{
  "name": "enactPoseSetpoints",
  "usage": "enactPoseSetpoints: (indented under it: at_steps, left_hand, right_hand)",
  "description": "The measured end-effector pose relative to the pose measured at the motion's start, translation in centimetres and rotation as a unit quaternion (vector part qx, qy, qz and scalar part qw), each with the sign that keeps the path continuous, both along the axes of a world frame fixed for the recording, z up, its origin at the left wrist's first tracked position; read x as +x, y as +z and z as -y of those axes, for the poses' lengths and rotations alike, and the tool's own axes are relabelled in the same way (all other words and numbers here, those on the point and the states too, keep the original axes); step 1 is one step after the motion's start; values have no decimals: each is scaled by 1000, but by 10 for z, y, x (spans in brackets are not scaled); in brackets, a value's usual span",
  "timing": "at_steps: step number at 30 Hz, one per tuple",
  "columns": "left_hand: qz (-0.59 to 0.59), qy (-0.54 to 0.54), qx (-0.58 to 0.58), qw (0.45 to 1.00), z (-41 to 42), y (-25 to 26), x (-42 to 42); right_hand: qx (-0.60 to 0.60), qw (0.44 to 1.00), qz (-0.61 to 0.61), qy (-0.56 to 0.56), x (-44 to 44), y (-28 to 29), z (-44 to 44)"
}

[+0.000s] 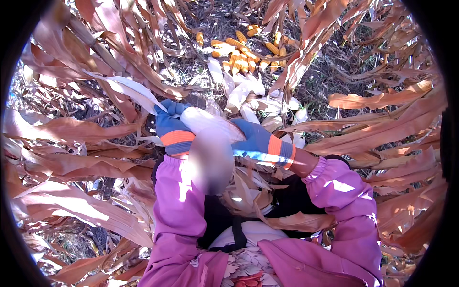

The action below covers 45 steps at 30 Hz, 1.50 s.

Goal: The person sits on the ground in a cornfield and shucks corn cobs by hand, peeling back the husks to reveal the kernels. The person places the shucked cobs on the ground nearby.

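Observation:
Both my hands wear blue work gloves with orange-striped cuffs. An ear of corn in pale dry husk (pixel 208 120) lies between them, slanting down to the right. My left hand (pixel 172 120) is closed at its upper left end, with a loose strip of husk (pixel 132 89) rising from the fingers. My right hand (pixel 252 138) grips the lower right end; its fingertips are partly hidden behind the ear. A blurred patch covers part of the view just below the ear. Loose dry husks (pixel 251 190) lie between my legs.
Husked yellow corn cobs (pixel 240 53) lie in a heap on the ground ahead. Nearer are several ears or husks in pale dry leaf (pixel 238 97). Dry corn stalks with long brown leaves (pixel 387 136) stand close on both sides, some touching my sleeves.

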<state>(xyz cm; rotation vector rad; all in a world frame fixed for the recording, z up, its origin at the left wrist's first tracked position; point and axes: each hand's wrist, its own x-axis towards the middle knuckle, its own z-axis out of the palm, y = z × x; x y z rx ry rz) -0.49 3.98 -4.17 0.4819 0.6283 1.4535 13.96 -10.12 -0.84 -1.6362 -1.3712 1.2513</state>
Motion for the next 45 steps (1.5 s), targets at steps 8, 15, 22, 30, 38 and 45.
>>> enactPoseSetpoints:
  at_steps: [8,15,22,30,38,45]
  left_hand:
    - [155,-35,-89,983,-7,-1,2]
    - [97,-21,-67,993,-9,-1,1]
    - [-232,-33,51,971,-10,7,-4]
    - [-288,19,144,947,2,13,4]
    - [-20,-12,67,997,-9,5,-12]
    - [102,-86,55,990,-18,-7,-15]
  right_hand:
    - [5,981,-184,-55,-1,-26,-1]
    - [-26,981,-177,-71,-8,-24,-1]
    - [23,998,57,-26,-13,-11,-3]
    - [34,991,127,-5,-13,-7,-1]
    - [11,999,-26,-43,-17,-19,-4]
    - [4,991,-120,-62,-15,-26,-2]
